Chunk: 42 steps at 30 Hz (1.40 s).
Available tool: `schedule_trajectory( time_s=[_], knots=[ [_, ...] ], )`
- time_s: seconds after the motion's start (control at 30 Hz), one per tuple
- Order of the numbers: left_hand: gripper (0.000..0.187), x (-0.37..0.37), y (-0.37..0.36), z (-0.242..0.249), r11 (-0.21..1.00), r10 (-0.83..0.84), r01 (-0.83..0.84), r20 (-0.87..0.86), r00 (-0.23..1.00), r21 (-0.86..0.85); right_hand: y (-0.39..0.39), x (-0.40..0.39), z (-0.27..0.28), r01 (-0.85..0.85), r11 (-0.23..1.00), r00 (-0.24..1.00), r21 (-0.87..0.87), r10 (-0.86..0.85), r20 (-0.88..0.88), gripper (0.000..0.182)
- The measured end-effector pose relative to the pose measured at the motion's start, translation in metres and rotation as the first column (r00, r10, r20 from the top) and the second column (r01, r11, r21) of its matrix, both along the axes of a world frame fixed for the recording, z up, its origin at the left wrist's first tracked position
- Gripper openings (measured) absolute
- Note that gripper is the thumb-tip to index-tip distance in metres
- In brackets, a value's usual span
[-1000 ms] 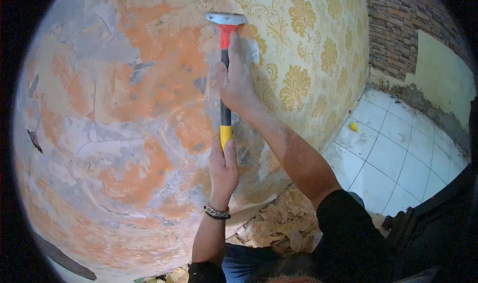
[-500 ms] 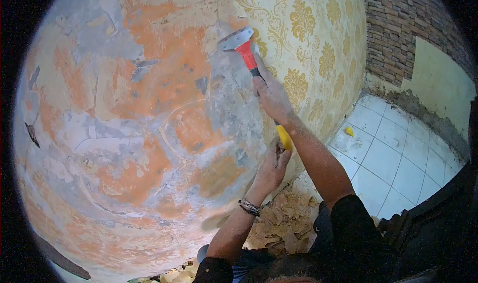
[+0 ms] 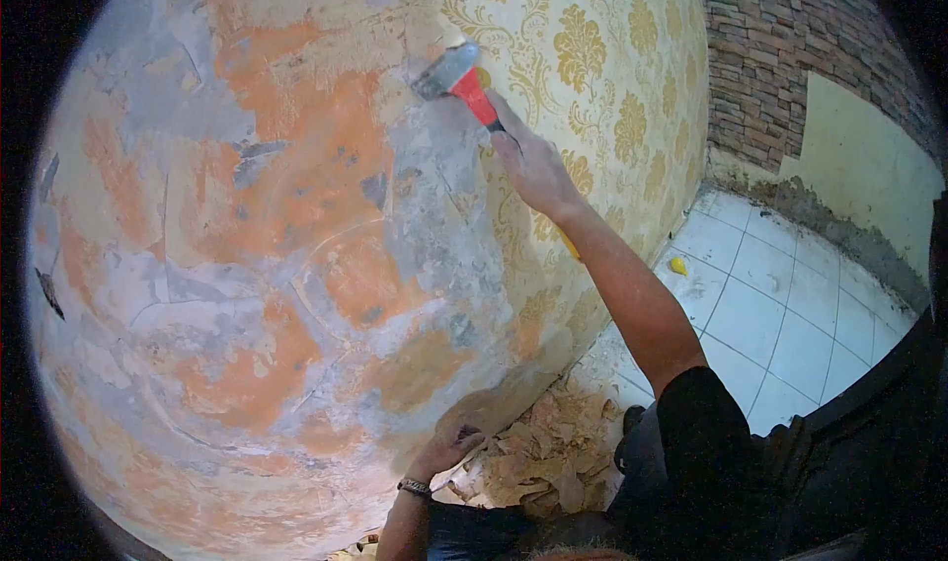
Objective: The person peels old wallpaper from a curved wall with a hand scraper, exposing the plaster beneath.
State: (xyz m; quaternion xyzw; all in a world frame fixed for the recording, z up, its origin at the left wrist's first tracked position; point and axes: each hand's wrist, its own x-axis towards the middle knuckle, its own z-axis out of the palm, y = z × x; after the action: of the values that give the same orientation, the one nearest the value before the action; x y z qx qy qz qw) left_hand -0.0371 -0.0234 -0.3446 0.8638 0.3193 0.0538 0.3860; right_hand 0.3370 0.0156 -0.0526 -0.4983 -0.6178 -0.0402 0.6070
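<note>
Black sleeve (image 3: pixel 696 413) nearest. Left hand (image 3: pixel 444 452), below-left of the wallpaper (image 3: pixel 617 57): fingers loosely curled, apparently empty. Right hand (image 3: pixel 538 174) grips the scraper (image 3: pixel 475 99). Best, I judge: shallow blade, even pressure, second hand steadying. Scraper head at wallpaper's left edge: red neck, dull grey blade, blurred.

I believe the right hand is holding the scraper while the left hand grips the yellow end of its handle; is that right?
Not quite: in the head view, the left hand is apart from the yellow end, lower in the picture. The right hand does hold the scraper.
</note>
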Motion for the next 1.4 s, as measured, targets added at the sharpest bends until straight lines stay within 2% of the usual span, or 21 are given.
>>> schedule_trajectory(
  time_s=[0.07, 0.13, 0.17, 0.23, 0.27, 0.33, 0.47, 0.5, 0.57, 0.7, 0.77, 0.83, 0.9, 0.97, 1.0, 1.07, 1.13, 1.17, 1.23, 1.3, 1.4],
  knots=[
    [0.057, -0.007, -0.004, -0.008, 0.996, 0.023, -0.027, -0.045, 0.999, -0.079, 0.002, -0.002, 0.001, -0.007, 1.000, 1.000, -0.002, 0.007, -0.021, 0.052],
    [0.057, -0.003, -0.021, 0.006, 0.987, 0.155, -0.156, -0.023, 0.988, -0.044, 0.004, 0.000, -0.002, 0.001, 0.988, 1.000, 0.155, -0.005, 0.025, 0.052],
    [0.057, -0.012, -0.014, -0.013, 0.991, 0.079, -0.074, -0.040, 0.996, 0.112, 0.001, 0.006, -0.004, 0.004, 0.988, 1.000, 0.152, -0.008, 0.030, 0.052],
    [0.058, -0.018, -0.013, -0.032, 0.994, 0.104, -0.101, -0.077, 0.992, 0.039, -0.011, 0.015, 0.004, -0.090, 0.983, 0.995, -0.158, 0.082, -0.061, 0.053],
    [0.060, -0.018, -0.010, -0.041, 0.991, 0.128, -0.132, -0.120, 0.984, -0.027, -0.008, 0.016, 0.013, -0.086, 0.983, 0.996, -0.159, 0.079, -0.050, 0.053],
    [0.062, 0.002, -0.020, -0.015, 0.995, 0.097, -0.102, -0.197, 0.975, -0.013, 0.003, 0.018, 0.032, -0.079, 0.997, 0.996, 0.018, 0.079, 0.049, 0.053],
    [0.064, 0.017, -0.028, 0.010, 0.999, 0.037, -0.022, -0.403, 0.915, 0.042, 0.007, 0.008, 0.066, 0.002, 0.998, 0.989, 0.064, -0.011, 0.145, 0.052],
    [0.064, 0.015, -0.033, 0.014, 0.999, 0.035, -0.022, -0.394, 0.919, 0.039, 0.003, 0.011, 0.062, 0.017, 1.000, 0.987, 0.025, -0.020, 0.157, 0.053],
    [0.063, 0.010, -0.038, 0.023, 0.994, 0.108, -0.103, -0.238, 0.965, 0.037, -0.004, 0.021, 0.044, 0.035, 0.999, 0.983, -0.008, -0.033, 0.179, 0.053],
    [0.061, -0.008, -0.026, -0.027, 0.992, 0.114, -0.124, -0.224, 0.968, -0.034, 0.001, 0.036, 0.012, -0.015, 0.998, 0.979, 0.062, 0.002, 0.206, 0.054],
    [0.065, -0.018, -0.017, -0.060, 0.988, -0.072, 0.104, -0.250, 0.966, 0.118, -0.001, 0.033, 0.016, -0.013, 0.998, 0.979, 0.062, 0.000, 0.203, 0.055],
    [0.065, -0.017, -0.021, -0.059, 0.991, -0.026, 0.057, -0.247, 0.969, 0.118, -0.007, 0.029, 0.028, 0.006, 0.996, 0.989, -0.089, 0.007, 0.146, 0.058],
    [0.064, -0.009, -0.026, -0.038, 0.992, 0.022, 0.007, -0.238, 0.971, 0.122, -0.008, 0.030, 0.026, 0.023, 0.998, 0.984, -0.052, -0.014, 0.176, 0.059],
    [0.072, 0.006, -0.036, 0.017, 1.000, 0.018, -0.027, -0.440, 0.898, -0.013, -0.006, 0.029, 0.022, 0.035, 0.999, 0.980, -0.021, -0.030, 0.197, 0.060],
    [0.072, 0.003, -0.033, 0.004, 1.000, 0.019, -0.027, -0.438, 0.899, -0.012, -0.005, 0.030, 0.023, 0.031, 0.999, 0.980, -0.019, -0.027, 0.195, 0.059],
    [0.065, -0.005, -0.024, -0.034, 0.999, 0.045, -0.039, -0.271, 0.962, 0.025, -0.009, 0.029, 0.027, 0.030, 0.999, 0.982, -0.018, -0.026, 0.189, 0.059],
    [0.064, -0.005, -0.026, -0.033, 0.999, 0.036, -0.035, -0.293, 0.956, 0.010, -0.021, 0.024, 0.039, 0.035, 0.976, 0.990, -0.216, -0.004, 0.142, 0.059],
    [0.064, -0.003, -0.026, -0.033, 0.999, 0.032, -0.034, -0.307, 0.951, 0.000, -0.018, 0.027, 0.036, 0.037, 0.976, 0.989, -0.215, -0.005, 0.145, 0.059],
    [0.062, -0.005, -0.028, -0.033, 0.999, 0.044, -0.049, -0.232, 0.972, -0.019, -0.012, 0.030, 0.026, 0.039, 0.999, 0.979, -0.034, -0.031, 0.202, 0.058],
    [0.061, -0.008, -0.026, -0.037, 0.997, 0.065, -0.070, -0.152, 0.986, -0.030, -0.006, 0.031, 0.029, 0.045, 0.998, 0.979, -0.034, -0.037, 0.202, 0.057],
    [0.061, -0.009, -0.024, -0.042, 0.997, 0.049, -0.032, -0.262, 0.964, 0.067, -0.001, 0.031, 0.037, 0.040, 0.999, 0.981, -0.016, -0.036, 0.191, 0.056]
  ],
)
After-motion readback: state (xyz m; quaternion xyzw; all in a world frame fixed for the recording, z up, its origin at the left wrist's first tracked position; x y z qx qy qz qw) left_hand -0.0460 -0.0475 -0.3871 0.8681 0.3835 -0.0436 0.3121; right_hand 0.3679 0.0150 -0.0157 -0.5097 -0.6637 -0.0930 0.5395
